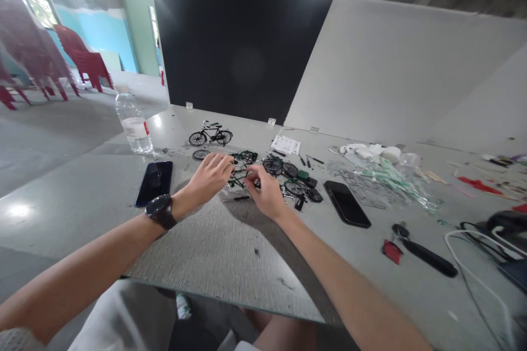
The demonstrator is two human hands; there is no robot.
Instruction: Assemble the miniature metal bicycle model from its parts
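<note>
A small dark-green model bicycle frame (237,179) is between my two hands, just above the table. My left hand (211,174), with a black watch on its wrist, is closed with bent fingers at the frame's left end. From the right, my right hand (267,191) pinches the frame between thumb and forefinger; the exact contact is partly hidden. Behind the left fingertips lies a loose wheel (201,154). Several model wheels and dark parts (290,170) lie to the right of my right hand. A small screwdriver (241,198) rests below the hands.
An assembled black model bicycle (211,135) stands behind my left hand, near a water bottle (134,125). Phones lie left (153,183) and right (347,204). A printed sheet (285,145), plastic scraps (391,175) and keys (405,247) are further around. A dark panel (239,44) rises behind.
</note>
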